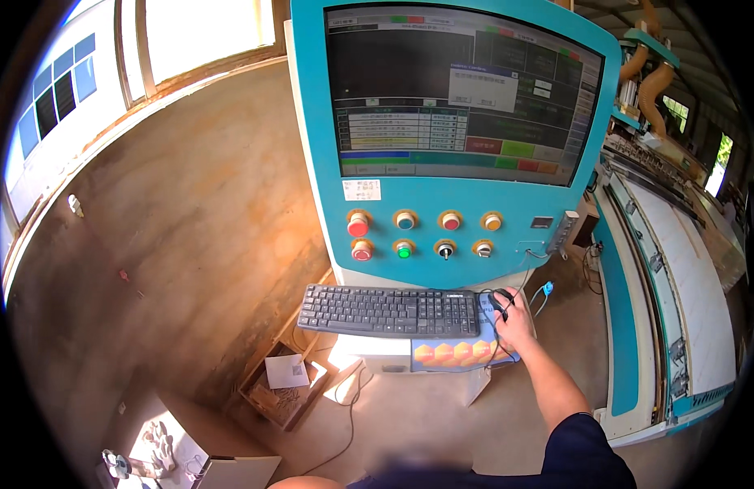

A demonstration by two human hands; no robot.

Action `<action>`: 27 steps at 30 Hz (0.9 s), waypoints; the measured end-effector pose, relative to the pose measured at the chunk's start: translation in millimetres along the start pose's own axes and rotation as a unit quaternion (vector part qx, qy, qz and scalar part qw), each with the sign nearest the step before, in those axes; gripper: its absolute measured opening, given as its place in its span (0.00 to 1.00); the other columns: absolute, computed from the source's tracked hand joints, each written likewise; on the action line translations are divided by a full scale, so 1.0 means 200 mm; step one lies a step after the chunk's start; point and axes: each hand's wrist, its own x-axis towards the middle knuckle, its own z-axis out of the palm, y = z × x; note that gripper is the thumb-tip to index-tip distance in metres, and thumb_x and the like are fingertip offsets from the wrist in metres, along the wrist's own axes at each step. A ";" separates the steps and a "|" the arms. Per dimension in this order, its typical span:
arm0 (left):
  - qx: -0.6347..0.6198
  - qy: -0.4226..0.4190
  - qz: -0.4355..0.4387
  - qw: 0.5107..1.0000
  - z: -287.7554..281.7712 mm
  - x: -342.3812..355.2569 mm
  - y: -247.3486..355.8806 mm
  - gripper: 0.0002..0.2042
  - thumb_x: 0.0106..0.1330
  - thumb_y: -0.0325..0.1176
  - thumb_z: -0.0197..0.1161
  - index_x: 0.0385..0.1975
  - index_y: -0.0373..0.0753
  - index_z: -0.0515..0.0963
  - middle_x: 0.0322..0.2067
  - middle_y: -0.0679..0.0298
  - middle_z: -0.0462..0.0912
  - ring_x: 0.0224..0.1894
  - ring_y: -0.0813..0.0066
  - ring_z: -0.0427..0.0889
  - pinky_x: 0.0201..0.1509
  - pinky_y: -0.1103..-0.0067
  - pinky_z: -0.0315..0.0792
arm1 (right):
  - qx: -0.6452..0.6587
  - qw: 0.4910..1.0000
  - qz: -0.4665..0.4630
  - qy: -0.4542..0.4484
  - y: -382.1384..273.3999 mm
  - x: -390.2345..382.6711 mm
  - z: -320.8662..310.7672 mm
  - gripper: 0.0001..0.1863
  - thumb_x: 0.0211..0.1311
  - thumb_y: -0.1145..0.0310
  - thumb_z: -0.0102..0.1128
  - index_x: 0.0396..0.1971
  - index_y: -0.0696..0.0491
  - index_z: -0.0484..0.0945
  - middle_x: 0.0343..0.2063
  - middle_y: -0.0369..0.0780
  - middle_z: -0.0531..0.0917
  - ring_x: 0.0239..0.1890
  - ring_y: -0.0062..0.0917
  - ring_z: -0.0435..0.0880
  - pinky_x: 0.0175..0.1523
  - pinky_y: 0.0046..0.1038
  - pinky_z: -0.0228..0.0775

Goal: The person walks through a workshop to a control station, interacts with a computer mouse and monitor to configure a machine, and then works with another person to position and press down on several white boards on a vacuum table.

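Observation:
My right hand [514, 319] lies over a black computer mouse [499, 303], its fingers curled round the sides. Under the mouse is a blue mouse pad [454, 354] with orange hexagons along its near edge. To the left of that hand a black keyboard [377, 311] sits on the shelf of a teal control cabinet, slightly over the pad. The cabinet's screen [466, 90] shows a grey pop-up box above a table of rows. My left hand is out of the picture; only a bit of bare skin shows at the lower edge.
Below the screen are two rows of push buttons and switches [404, 221]. A large machine bed [678, 269] stretches along the right. On the floor at left stand a wooden box [250, 387] with a paper on top and a cabinet [206, 440] holding gloves. A cable [348, 420] trails across the floor.

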 end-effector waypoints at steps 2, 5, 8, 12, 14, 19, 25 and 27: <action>0.018 0.007 0.013 1.000 0.02 -0.01 -0.02 0.20 0.61 0.48 0.62 0.12 0.47 0.70 0.11 0.68 0.70 0.13 0.63 0.73 0.14 0.69 0.63 | -0.005 1.000 0.009 -0.005 0.01 0.00 0.00 0.22 0.55 0.68 0.60 0.53 0.45 0.77 0.61 0.45 0.67 0.59 0.44 0.72 0.61 0.37 0.68; -0.015 0.003 0.003 1.000 0.03 -0.02 -0.05 0.19 0.61 0.48 0.63 0.12 0.47 0.70 0.11 0.68 0.70 0.13 0.63 0.73 0.15 0.69 0.63 | 0.004 1.000 -0.003 0.004 0.01 0.00 -0.02 0.23 0.53 0.72 0.62 0.52 0.50 0.77 0.59 0.48 0.69 0.57 0.47 0.72 0.62 0.37 0.67; -0.045 0.003 -0.017 0.999 0.05 -0.02 -0.06 0.19 0.61 0.48 0.63 0.12 0.47 0.70 0.11 0.68 0.70 0.13 0.63 0.73 0.15 0.69 0.63 | 0.003 1.000 0.000 0.001 0.00 0.01 -0.03 0.22 0.53 0.71 0.62 0.52 0.50 0.77 0.59 0.48 0.69 0.58 0.47 0.72 0.62 0.37 0.67; -0.078 0.006 -0.046 0.996 0.05 -0.03 -0.05 0.19 0.61 0.48 0.63 0.12 0.47 0.70 0.11 0.68 0.70 0.13 0.63 0.73 0.15 0.69 0.63 | 0.009 1.000 0.004 0.002 0.00 0.00 -0.02 0.22 0.54 0.71 0.62 0.52 0.50 0.77 0.59 0.48 0.69 0.58 0.47 0.72 0.62 0.37 0.67; -0.086 0.010 -0.053 0.995 0.01 0.00 -0.04 0.19 0.61 0.47 0.63 0.12 0.47 0.70 0.11 0.68 0.70 0.13 0.63 0.73 0.15 0.69 0.63 | 0.006 1.000 0.003 0.004 0.01 0.01 -0.01 0.22 0.54 0.71 0.62 0.52 0.50 0.77 0.59 0.48 0.69 0.58 0.46 0.72 0.62 0.37 0.67; -0.048 0.037 0.009 0.998 -0.11 0.11 -0.01 0.18 0.61 0.45 0.64 0.13 0.47 0.71 0.12 0.68 0.71 0.14 0.64 0.74 0.15 0.70 0.64 | 0.002 1.000 -0.005 0.006 0.01 0.01 -0.02 0.22 0.53 0.71 0.62 0.52 0.50 0.77 0.59 0.47 0.69 0.58 0.46 0.72 0.62 0.37 0.67; -0.062 0.051 0.064 0.995 -0.09 0.10 -0.03 0.16 0.64 0.41 0.63 0.14 0.47 0.71 0.14 0.68 0.72 0.16 0.65 0.75 0.17 0.71 0.65 | -0.012 1.000 -0.004 0.005 0.00 0.01 -0.01 0.22 0.53 0.72 0.62 0.52 0.51 0.77 0.59 0.47 0.69 0.57 0.46 0.73 0.61 0.37 0.68; -0.061 0.062 0.071 0.994 -0.05 0.09 -0.04 0.16 0.64 0.40 0.62 0.14 0.47 0.71 0.14 0.68 0.72 0.16 0.65 0.75 0.18 0.71 0.65 | -0.006 1.000 -0.006 0.007 0.01 0.00 -0.01 0.22 0.53 0.72 0.62 0.51 0.51 0.77 0.58 0.47 0.70 0.57 0.46 0.73 0.61 0.37 0.68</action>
